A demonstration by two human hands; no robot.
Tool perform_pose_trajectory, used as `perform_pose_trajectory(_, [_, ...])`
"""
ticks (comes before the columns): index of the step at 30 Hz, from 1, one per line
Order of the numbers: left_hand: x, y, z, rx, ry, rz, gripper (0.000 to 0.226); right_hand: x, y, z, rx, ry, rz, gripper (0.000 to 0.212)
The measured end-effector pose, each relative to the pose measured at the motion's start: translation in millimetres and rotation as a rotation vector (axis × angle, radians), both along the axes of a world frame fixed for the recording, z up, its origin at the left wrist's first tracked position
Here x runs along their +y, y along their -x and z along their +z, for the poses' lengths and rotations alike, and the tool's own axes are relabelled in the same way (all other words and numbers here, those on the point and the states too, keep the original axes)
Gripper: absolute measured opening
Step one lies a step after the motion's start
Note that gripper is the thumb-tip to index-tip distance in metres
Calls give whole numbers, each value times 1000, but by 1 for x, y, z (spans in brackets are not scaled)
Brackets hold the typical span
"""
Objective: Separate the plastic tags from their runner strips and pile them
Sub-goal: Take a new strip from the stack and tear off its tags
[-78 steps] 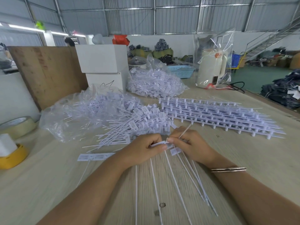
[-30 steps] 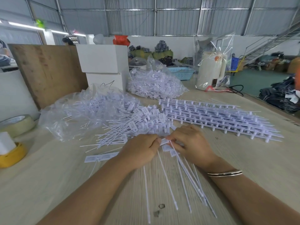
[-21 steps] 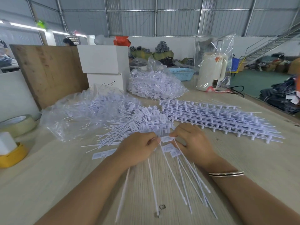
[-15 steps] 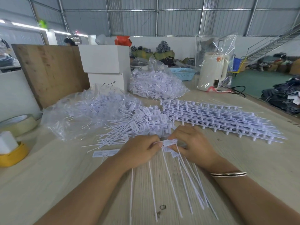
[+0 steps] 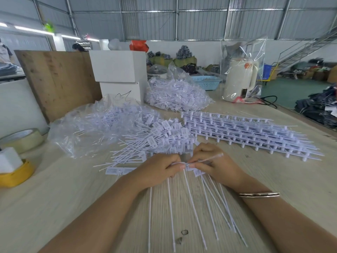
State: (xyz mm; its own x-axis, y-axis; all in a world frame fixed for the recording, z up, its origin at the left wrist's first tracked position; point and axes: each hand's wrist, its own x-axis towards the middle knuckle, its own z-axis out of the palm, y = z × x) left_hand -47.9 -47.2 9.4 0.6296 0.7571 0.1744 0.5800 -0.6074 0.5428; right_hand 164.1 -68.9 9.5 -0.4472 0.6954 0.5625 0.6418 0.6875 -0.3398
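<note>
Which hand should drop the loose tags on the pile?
Probably the left hand. The pile of loose tags lies just beyond it, to the left of the runner strips, while the right hand holds a thin strip and sits farther away.

The left hand point(image 5: 160, 170) and right hand point(image 5: 217, 167) meet over the tags' flat heads, so the pinch point and how many tags point(image 5: 189, 198) each holds stay hidden. The tags' long tails blur and run off the bottom edge. Print on the loose pile point(image 5: 155, 141) is too small to read. The clear bag point(image 5: 102, 125) veils its contents. The yellow tape roll point(image 5: 16, 176) is cut by the left edge. Two small dark bits point(image 5: 184, 232) on the surface point(image 5: 63, 198) cannot be identified.
</note>
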Motion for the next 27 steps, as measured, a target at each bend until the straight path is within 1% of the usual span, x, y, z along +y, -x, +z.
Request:
perform_pose_trajectory(5, [-1,-1,1,-6,-15,-22,26,2,-2,-3,24,28,1,26])
perform_pose_trajectory(9, [-3,-2,6,-127,72,-25,22,1,-1,-2,129,52,10,27])
perform_pose_trajectory(11, [-5,-3,9,-165,101,-40,22,0,1,-1,176,18,-16,20])
perform_pose_trajectory(12, [-6,-3,10,-147,104,-55,21,0,-2,0,249,7,-77,16])
perform_pose_trajectory(14, [-8,-2,9,-98,105,-78,20,4,-14,1,505,37,-266,24])
perform_pose_trajectory(15, [-9,-1,9,-91,110,-77,20,4,-19,2,579,51,-341,28])
perform_pose_trajectory(16, [-9,0,9,-91,111,-71,20,5,-23,1,577,61,-355,28])
perform_pose_trajectory(17, [-9,0,9,-92,108,-64,21,4,-23,1,526,77,-324,27])
perform_pose_trajectory(19, [-11,-1,9,-88,101,-51,22,1,-16,0,374,136,-196,29])
perform_pose_trajectory(21, [-11,-2,10,-79,113,-44,21,2,-11,-1,255,148,-107,31])
perform_pose_trajectory(24, [-12,0,12,-44,150,-51,23,5,-14,-1,212,134,-99,33])
perform_pose_trajectory(27, [-11,0,12,6,118,-26,25,4,-13,-3,126,182,-101,37])
